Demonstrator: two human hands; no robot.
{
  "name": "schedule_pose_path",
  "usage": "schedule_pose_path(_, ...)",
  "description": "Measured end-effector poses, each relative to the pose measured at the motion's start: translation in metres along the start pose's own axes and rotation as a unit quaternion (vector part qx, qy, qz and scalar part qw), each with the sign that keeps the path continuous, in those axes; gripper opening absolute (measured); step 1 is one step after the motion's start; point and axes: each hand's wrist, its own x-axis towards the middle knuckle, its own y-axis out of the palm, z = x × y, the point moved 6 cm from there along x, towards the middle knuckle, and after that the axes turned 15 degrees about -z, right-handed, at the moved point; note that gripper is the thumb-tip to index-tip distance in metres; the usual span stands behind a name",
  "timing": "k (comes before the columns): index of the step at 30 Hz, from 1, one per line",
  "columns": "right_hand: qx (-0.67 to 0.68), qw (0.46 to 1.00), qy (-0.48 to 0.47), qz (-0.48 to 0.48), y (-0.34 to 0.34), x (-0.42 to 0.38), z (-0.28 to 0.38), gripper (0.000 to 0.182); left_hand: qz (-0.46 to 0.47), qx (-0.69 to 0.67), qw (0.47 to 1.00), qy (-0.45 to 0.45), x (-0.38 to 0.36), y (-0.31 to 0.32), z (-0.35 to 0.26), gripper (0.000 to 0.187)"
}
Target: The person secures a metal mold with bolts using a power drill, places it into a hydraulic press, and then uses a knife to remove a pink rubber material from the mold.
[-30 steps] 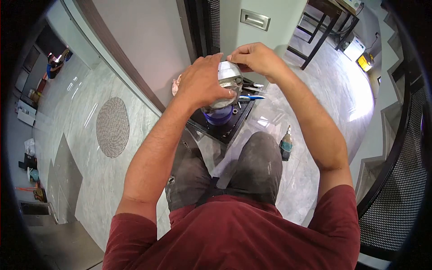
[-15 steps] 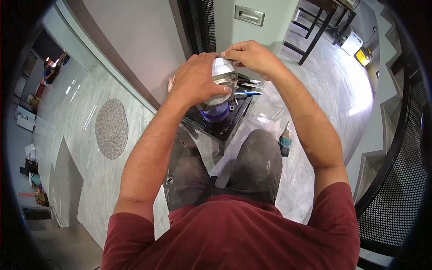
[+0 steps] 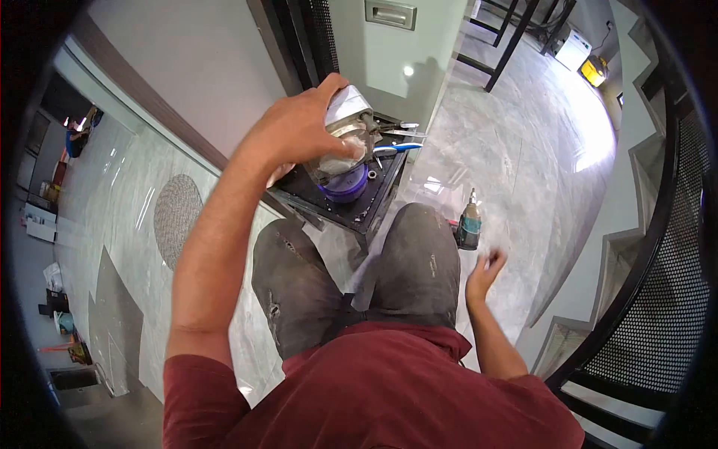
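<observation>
My left hand (image 3: 295,131) is wrapped over a silvery, grimy metal housing (image 3: 345,111), its thumb pressed on the near side. Under the housing sits a purple round container (image 3: 345,188), on a small black stand (image 3: 359,213). Just right of the housing lie a blue-and-white handled tool (image 3: 398,147) and other slim tools (image 3: 400,132). My right hand (image 3: 485,278) is low over the floor, fingers loosely curled and apart from the thumb, with nothing visible in it. Nearest to it is a teal-and-black power drill (image 3: 470,228), standing on the floor with its bit upward.
A door panel with a recessed handle (image 3: 390,14) rises behind the stand. To the right are stairs with a black mesh railing (image 3: 651,329). A round woven mat (image 3: 177,217) lies on the left. Another person (image 3: 75,140) is far left.
My right hand has left the housing and swung down and back to beside the drill. My left hand stays on the housing. The view has shifted slightly.
</observation>
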Motion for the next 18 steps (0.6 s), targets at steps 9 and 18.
schedule_pose_path(9, -0.053, 0.994, -0.013, 0.097, 0.076, -0.035, -0.149, 0.076, 0.079, -0.031, 0.996, 0.012, 0.007, 0.007, 0.001, 0.092)
schedule_pose_path(18, 0.179, 0.982, 0.065, -0.004, 0.118, 0.021, -0.124, 0.045, 0.043, -0.016, 0.999, 0.014, 0.004, 0.011, 0.005, 0.092)
